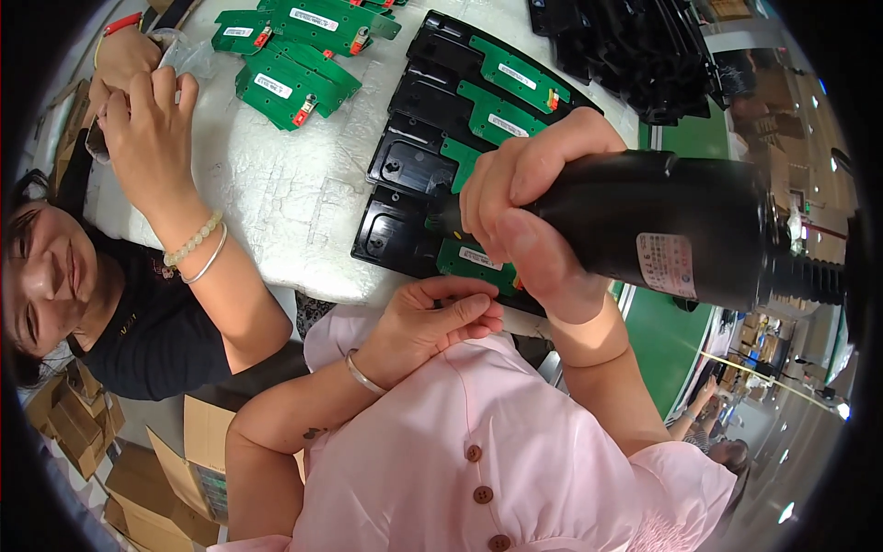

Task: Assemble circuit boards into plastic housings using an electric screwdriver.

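Observation:
My right hand [543,207] is wrapped round a black electric screwdriver [662,225], whose tip end points down at a black plastic housing [394,225] nearest me. A green circuit board [471,255] lies in that housing, partly hidden by the hand. In a row beyond it are several more black housings [409,156], each with a green circuit board [515,78]. My left hand [437,317] is beside the nearest housing, close to my body. Its thumb and fingers are curled together, and whatever they hold is too small or hidden to name.
Loose green circuit boards [294,78] are piled on the white foam-covered table [285,202]. Black plastic parts [635,55] are heaped at the far right. At the left sits a co-worker, whose hand [152,120] is over the table. Cardboard boxes [156,497] stand lower left.

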`<state>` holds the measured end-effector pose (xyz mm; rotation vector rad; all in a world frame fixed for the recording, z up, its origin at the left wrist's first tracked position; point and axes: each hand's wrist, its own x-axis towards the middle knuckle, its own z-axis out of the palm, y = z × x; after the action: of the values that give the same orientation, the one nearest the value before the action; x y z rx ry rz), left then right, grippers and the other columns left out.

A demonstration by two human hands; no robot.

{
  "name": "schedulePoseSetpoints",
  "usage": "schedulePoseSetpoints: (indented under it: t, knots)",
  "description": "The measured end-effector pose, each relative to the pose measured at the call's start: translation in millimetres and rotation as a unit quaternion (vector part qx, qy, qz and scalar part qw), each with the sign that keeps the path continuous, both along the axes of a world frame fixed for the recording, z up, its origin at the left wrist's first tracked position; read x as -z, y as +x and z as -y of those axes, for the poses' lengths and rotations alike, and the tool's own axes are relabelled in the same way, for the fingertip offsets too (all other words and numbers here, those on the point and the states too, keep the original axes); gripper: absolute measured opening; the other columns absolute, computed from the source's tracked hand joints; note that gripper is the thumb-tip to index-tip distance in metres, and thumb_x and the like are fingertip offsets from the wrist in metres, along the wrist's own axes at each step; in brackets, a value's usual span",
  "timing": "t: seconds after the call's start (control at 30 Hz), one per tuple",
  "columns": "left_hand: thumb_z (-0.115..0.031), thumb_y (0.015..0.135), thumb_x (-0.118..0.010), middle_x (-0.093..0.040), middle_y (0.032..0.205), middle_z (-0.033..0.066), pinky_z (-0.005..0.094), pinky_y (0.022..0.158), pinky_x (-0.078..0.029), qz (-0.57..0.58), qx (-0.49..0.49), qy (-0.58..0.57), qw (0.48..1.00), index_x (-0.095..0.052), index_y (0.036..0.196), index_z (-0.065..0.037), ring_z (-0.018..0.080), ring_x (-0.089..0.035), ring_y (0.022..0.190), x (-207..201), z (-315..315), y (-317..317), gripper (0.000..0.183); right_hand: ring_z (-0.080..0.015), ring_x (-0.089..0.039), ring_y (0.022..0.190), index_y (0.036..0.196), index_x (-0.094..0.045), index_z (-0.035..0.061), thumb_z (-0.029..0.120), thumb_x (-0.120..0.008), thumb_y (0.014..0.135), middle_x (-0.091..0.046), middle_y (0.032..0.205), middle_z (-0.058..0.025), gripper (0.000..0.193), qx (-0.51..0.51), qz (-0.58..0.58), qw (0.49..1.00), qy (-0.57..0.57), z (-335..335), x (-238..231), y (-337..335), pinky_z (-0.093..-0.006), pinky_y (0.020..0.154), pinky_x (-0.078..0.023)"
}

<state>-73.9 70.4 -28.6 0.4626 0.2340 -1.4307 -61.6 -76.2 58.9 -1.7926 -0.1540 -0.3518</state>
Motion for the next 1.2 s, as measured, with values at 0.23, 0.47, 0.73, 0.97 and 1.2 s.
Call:
schedulePoseSetpoints:
  t: [0.23, 0.47, 0.73, 0.97, 1.2]
  knots:
    - [-0.008, 0.085, -0.059, -0.063, 0.092, 0.0103, 0.0247, 0.075, -0.052, -0.036, -0.055, -0.016, 0.998, -0.058, 0.101, -0.002, 0.0181, -0.063, 0.083, 10.3, -4.1, -3.5, 0.017, -0.0111, -0.041, 0.046, 0.086, -0.038, 0.0081, 0.006, -0.057, 0.073, -0.044, 0.057, -0.0023, 0.023, 0.021, 0.013, 0.997, 0.068, -0.9, -13.6, -10.0, -0.0255, 0.044, -0.035]
    - [-0.013, 0.086, -0.058, -0.061, 0.090, 0.0057, 0.0208, 0.070, -0.050, -0.091, -0.100, -0.028, 0.990, -0.058, 0.097, -0.006, 0.0137, -0.059, 0.080, 11.0, -6.0, 0.3, 0.014, -0.0054, -0.051, 0.043, 0.084, -0.042, 0.0131, 0.010, -0.065, 0.074, -0.054, 0.054, 0.0040, 0.025, -0.079, 0.110, 0.979, 0.153, 5.2, -58.5, -50.8, -0.0177, 0.044, -0.044]
    - [-0.017, 0.087, -0.057, -0.060, 0.084, 0.0033, 0.0222, 0.070, -0.049, -0.076, -0.079, -0.048, 0.993, -0.057, 0.094, -0.006, 0.0118, -0.058, 0.077, 12.3, -9.4, -3.6, 0.013, -0.0070, -0.052, 0.042, 0.082, -0.042, 0.0123, 0.008, -0.067, 0.071, -0.055, 0.054, 0.0022, 0.027, -0.088, 0.109, 0.979, 0.151, -0.4, -50.6, -61.0, -0.0198, 0.045, -0.046]
    - [-0.019, 0.087, -0.057, -0.060, 0.080, 0.0027, 0.0243, 0.073, -0.048, -0.066, -0.042, -0.013, 0.997, -0.057, 0.089, -0.006, 0.0123, -0.058, 0.075, 14.0, -17.2, -7.4, 0.013, -0.0067, -0.051, 0.041, 0.082, -0.042, 0.0125, 0.008, -0.066, 0.072, -0.054, 0.053, 0.0025, 0.027, -0.080, 0.090, 0.978, 0.169, -2.9, -41.5, -67.5, -0.0198, 0.042, -0.044]
    - [-0.024, 0.092, -0.048, -0.058, 0.103, 0.0140, 0.0295, 0.085, -0.047, -0.077, -0.037, -0.026, 0.996, -0.048, 0.113, 0.003, 0.0218, -0.058, 0.091, 2.8, -9.4, -12.6, 0.034, -0.0091, -0.045, 0.042, 0.088, -0.040, 0.0125, 0.012, -0.062, 0.075, -0.047, 0.054, 0.0037, 0.026, 0.020, 0.105, 0.981, 0.163, -14.6, -14.7, -60.3, -0.0230, 0.041, -0.036]
